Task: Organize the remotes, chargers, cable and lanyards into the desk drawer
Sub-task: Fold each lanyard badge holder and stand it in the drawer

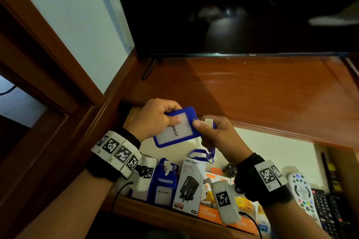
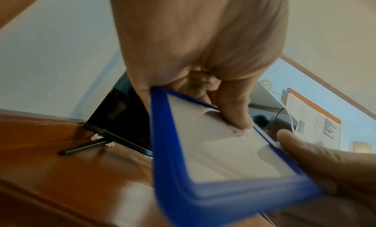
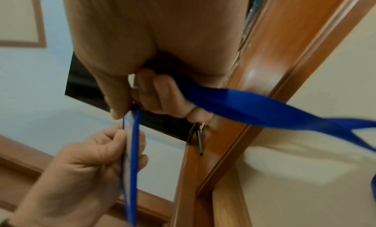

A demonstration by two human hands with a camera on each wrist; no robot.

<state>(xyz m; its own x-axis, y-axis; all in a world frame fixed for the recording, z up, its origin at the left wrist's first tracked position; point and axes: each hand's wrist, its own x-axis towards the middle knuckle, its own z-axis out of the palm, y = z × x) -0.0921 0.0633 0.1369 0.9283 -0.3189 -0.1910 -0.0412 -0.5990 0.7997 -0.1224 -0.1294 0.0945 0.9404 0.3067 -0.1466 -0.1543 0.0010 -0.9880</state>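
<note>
Landmark: open desk drawer (image 1: 272,141) under the wooden worktop (image 1: 242,87); every place below is given against it.
Left hand (image 1: 155,118): one, above the drawer's left end; thumb on the clear front and curled fingers (image 2: 234,108) behind pinch the left edge of the held badge holder.
Blue badge holders: two. One (image 1: 175,128), card reading "PELAWAT", is held tilted above the drawer between both hands; the second (image 1: 163,184) stands at the drawer's front left.
Right hand (image 1: 215,134): one, above the drawer's middle; thumb and fingers (image 3: 162,93) pinch the holder's right end at its white clip, and the blue lanyard strap (image 3: 254,106) trails from the hand down into the drawer.
Charger boxes: two counted, a white ONESAM box (image 1: 189,184) at the drawer's front centre, an orange one (image 1: 209,200) just right of it; more packaging there is hidden by the wrist.
Remotes: one white (image 1: 302,190) at the drawer's right, dark ones (image 1: 322,211) beside it; their number cannot be told.
Television (image 1: 233,6): one, on the worktop behind the drawer.
</note>
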